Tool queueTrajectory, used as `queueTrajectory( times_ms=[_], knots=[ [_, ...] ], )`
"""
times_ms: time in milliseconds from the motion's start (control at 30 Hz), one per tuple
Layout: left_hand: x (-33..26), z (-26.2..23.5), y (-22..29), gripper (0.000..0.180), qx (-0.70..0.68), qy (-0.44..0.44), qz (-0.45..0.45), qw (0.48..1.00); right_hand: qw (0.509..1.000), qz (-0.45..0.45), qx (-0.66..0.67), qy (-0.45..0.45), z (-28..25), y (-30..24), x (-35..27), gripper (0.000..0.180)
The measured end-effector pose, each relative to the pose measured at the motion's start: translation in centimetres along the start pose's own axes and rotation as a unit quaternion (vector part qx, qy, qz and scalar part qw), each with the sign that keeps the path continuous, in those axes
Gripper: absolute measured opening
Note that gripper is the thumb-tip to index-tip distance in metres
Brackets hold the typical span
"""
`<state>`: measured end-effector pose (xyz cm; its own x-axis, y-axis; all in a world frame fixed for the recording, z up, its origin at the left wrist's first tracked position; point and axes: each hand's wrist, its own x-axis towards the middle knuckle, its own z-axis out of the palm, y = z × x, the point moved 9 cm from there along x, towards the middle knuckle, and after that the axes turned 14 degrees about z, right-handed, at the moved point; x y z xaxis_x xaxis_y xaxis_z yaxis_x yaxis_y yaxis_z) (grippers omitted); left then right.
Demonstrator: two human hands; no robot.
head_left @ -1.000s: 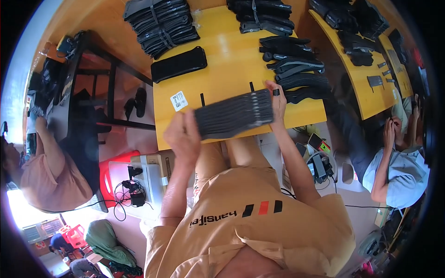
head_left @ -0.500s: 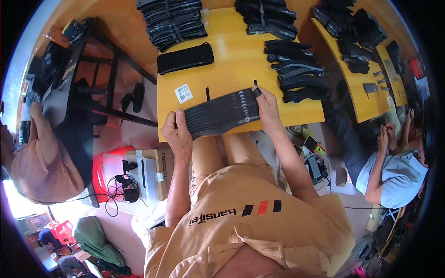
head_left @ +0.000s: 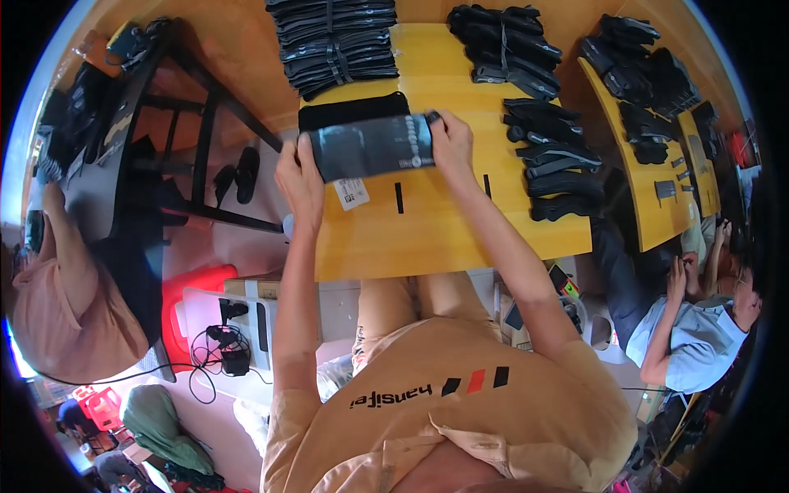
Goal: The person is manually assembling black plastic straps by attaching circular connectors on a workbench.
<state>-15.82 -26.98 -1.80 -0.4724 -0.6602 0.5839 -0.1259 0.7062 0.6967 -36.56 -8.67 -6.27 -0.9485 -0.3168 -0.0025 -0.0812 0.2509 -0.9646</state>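
A wide black fabric band (head_left: 366,149) with a column of pale printed dots near its right end is stretched level between my hands. My left hand (head_left: 301,182) pinches its left end, thumb on top. My right hand (head_left: 449,141) grips the other end. Motion smears the band a little. Just beyond it, partly covered, lies a flat black pouch-like piece (head_left: 353,108) on the yellow table (head_left: 460,238). A white printed label (head_left: 352,194) sits below the band's left part. Two narrow black strips (head_left: 399,198) lie on the tabletop nearer to me.
A tall strapped stack of black fabric pieces (head_left: 335,49) stands at the back left. Strapped black bundles (head_left: 505,51) and a row of folded black pieces (head_left: 559,160) lie on the right. People sit at both sides, one in a light blue shirt (head_left: 686,341).
Both hands have moved forward, away from my body, carrying the band over the label and toward the flat black piece. The view has shifted, showing more of the table's near part.
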Motion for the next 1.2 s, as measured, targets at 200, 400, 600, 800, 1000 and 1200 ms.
queueTrajectory(
  times_ms=[200, 400, 600, 800, 1000, 1200],
  knots=[
    [5.3, 3.0, -5.6, 0.026, 0.126, -0.017, -0.031, 0.991, 0.987, 0.025, -0.153, 0.041, 5.0, -0.2, 6.2, 0.019],
    [5.5, 4.3, -7.4, 0.025, 0.193, -0.024, -0.024, 0.981, 0.973, 0.010, -0.223, 0.064, 6.4, 0.5, 7.0, 0.017],
    [5.1, 5.0, -9.3, 0.022, 0.201, -0.045, -0.034, 0.978, 0.970, -0.021, -0.230, 0.078, 6.8, 1.3, 6.4, 0.015],
    [4.7, 5.4, -10.9, 0.020, 0.168, -0.037, -0.043, 0.984, 0.968, -0.054, -0.221, 0.107, 7.0, 1.8, 6.0, 0.015],
    [4.8, 5.1, -13.7, 0.025, 0.125, -0.048, -0.092, 0.987, 0.966, -0.025, -0.241, 0.088, 7.3, 1.9, 5.9, 0.015],
    [6.3, 3.4, -10.7, 0.038, 0.219, -0.039, -0.097, 0.970, 0.974, 0.059, -0.214, 0.046, 5.8, 2.1, 6.6, 0.021]
  ],
)
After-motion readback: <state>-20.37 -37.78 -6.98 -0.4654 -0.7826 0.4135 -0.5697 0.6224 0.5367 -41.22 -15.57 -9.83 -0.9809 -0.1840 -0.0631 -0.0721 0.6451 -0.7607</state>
